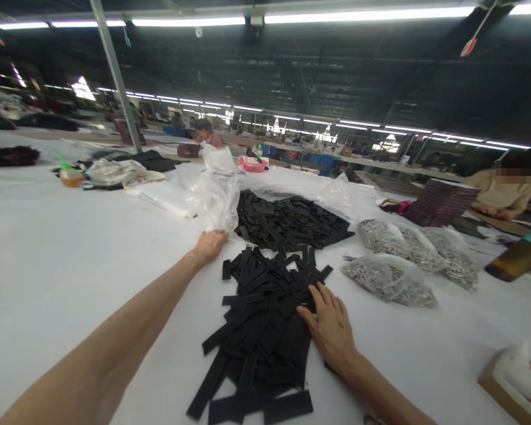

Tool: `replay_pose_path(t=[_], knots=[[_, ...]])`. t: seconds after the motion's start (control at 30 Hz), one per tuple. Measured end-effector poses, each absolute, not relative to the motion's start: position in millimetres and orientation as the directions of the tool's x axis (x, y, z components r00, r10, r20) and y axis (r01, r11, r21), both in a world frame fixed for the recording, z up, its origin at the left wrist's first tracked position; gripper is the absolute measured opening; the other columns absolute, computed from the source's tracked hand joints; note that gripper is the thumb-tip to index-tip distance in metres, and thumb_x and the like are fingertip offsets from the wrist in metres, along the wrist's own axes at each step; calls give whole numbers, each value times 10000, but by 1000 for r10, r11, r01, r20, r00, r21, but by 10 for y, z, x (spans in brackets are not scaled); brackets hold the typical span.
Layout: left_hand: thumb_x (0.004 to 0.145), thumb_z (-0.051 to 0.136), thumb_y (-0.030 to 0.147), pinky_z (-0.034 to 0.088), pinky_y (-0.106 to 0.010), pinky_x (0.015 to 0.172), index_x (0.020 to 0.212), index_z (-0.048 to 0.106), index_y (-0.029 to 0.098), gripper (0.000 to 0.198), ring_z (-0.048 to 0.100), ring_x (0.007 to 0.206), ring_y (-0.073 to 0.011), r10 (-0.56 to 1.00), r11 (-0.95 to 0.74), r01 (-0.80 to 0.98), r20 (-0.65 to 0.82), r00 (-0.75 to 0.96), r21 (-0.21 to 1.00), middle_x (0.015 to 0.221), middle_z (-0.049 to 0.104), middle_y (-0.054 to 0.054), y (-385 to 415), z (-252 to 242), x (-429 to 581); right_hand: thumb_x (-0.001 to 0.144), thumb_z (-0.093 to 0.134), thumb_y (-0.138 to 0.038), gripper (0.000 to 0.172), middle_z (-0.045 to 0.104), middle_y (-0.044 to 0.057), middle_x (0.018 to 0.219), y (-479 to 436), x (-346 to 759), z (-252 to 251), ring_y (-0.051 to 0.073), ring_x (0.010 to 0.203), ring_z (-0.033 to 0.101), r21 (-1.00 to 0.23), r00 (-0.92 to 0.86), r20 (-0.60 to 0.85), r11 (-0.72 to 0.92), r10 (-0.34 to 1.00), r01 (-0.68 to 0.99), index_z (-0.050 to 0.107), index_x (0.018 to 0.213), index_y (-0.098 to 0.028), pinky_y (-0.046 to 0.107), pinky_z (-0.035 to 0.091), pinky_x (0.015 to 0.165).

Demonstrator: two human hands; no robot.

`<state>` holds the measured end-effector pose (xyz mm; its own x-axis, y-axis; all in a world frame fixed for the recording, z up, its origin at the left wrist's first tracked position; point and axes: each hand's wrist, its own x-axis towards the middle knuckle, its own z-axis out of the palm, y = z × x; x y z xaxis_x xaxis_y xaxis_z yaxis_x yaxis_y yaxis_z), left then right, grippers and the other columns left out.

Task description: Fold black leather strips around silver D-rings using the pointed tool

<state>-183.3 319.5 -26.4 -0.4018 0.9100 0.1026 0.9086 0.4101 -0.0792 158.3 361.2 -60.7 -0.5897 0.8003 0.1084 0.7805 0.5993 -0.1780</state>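
left hand point(210, 246) at the bag point(219, 195), grip unclear; right hand point(334, 327), fingers spread, on strips point(265, 313) heaped on the surface point(128, 248); a tug could spill the bag, a sweep scatter loose strips

The head camera looks forward and down — over both hands point(210, 245) point(335, 332).

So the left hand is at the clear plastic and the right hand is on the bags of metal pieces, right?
Not quite: the right hand is at the loose black strips, as the head view shows. The left hand is indeed at the clear plastic.
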Motion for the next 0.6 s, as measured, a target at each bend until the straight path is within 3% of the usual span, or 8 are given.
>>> replay_pose_path(t=[0.17,0.33,0.43,0.53,0.6], knots=[[927,419,271,429,-414,870,982,595,135,229,548,1031,-213,889,449,891,129,-438,-66,1146,577,-80,3399,-219,-1906,899,463,-398,504,356,110,1426,3615,1579,-589,282,1308,309,-240,-573,129,586,809,774,447,1343,-162,443,211,1073],[945,234,193,425,-363,824,1010,557,100,342,560,1003,-218,857,503,862,170,-486,-67,1140,598,-89,3537,-152,-1852,876,525,-419,518,346,128,1431,3630,1558,-493,300,1311,291,-368,-565,122,566,816,738,460,1326,-170,463,201,1073],[924,224,215,429,-310,780,967,537,101,336,585,929,-216,826,554,828,175,-536,-79,1031,648,-76,3543,-159,-1840,889,513,-406,509,459,130,1347,3658,1592,-340,274,1235,401,-413,-572,139,573,808,709,435,1328,-160,430,281,1036],[900,181,245,437,-275,759,905,514,158,345,600,860,-188,818,567,819,176,-548,-87,949,669,-42,3450,-176,-1847,912,474,-326,363,587,74,1176,3718,1721,-133,216,1089,516,-301,-577,165,598,800,743,495,1246,-186,342,381,944],[865,163,244,435,-263,811,919,499,183,345,593,919,-174,824,555,829,186,-535,-74,1002,666,-28,3341,-190,-1848,909,455,-250,233,618,64,1092,3793,1875,-7,211,1008,552,-176,-585,153,604,797,777,596,1086,-195,318,418,871]])
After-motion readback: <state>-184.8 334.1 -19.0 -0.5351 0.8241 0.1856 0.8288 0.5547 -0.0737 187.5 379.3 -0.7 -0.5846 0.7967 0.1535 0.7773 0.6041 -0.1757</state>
